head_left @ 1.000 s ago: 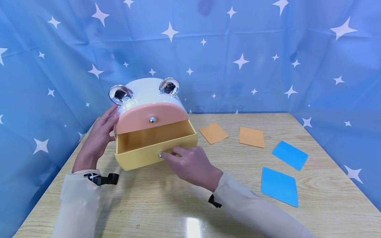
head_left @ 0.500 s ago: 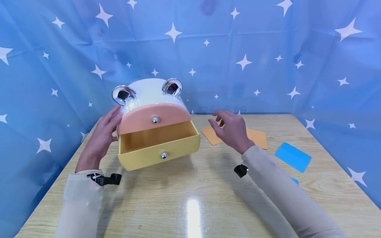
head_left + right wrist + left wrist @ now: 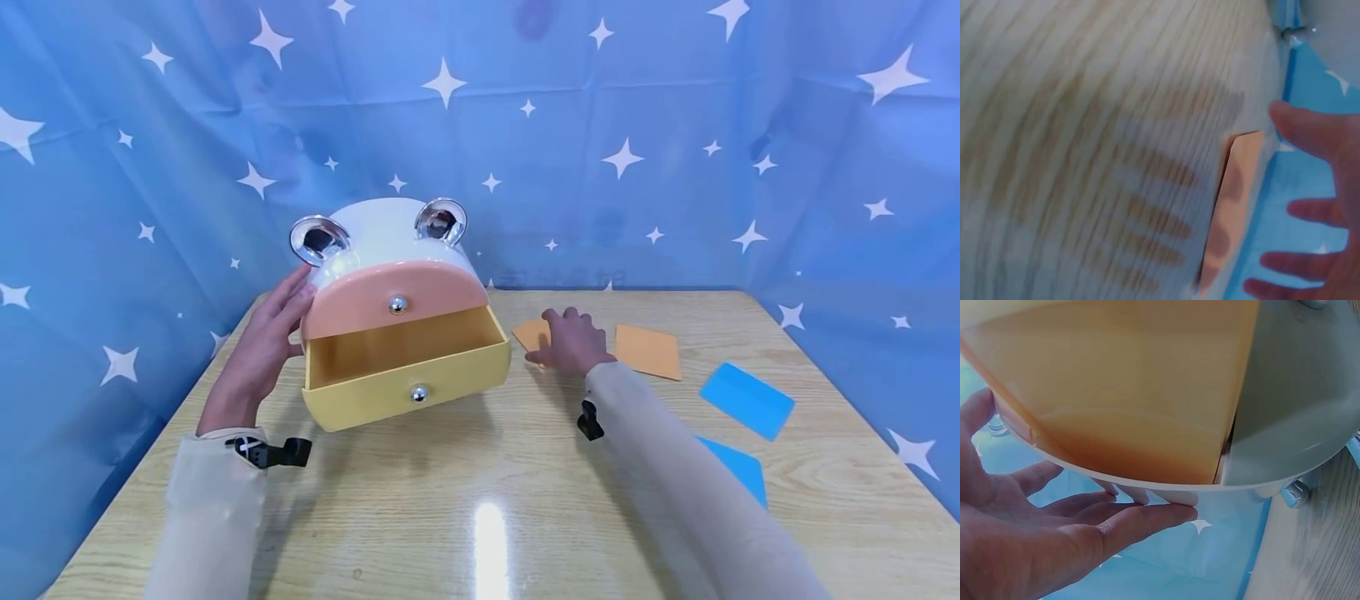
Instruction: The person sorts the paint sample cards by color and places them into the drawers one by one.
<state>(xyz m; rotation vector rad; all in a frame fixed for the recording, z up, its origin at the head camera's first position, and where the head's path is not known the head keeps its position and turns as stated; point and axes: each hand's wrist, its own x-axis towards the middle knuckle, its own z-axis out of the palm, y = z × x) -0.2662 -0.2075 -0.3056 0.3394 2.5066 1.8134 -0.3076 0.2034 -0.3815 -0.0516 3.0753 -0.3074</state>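
A small frog-like drawer box [image 3: 390,229] has a white shell, shiny silver eyes and a pink upper front. Below that front, its yellow drawer [image 3: 408,387] is pulled out, with bare floor visible inside. Against the box's left side rests my left hand [image 3: 262,342]; in the left wrist view its fingers [image 3: 1141,519] lie fairly straight along the shell's outside. My right hand [image 3: 576,342] is over an orange card [image 3: 531,333] and hides part of it. In the right wrist view, the fingers [image 3: 1297,265] are spread above that card, apart from it.
Another orange card [image 3: 648,352] lies to the right on the wooden table [image 3: 420,517]. Two blue cards, one farther back [image 3: 747,400] and one nearer [image 3: 738,468], lie beyond; my right sleeve partly covers the nearer one. A blue star-patterned curtain [image 3: 540,142] encloses the table.
My right hand has let go of the drawer's silver knob, moved right and lowered over the orange card. The drawer stays pulled out. My left hand stays at the box's side.
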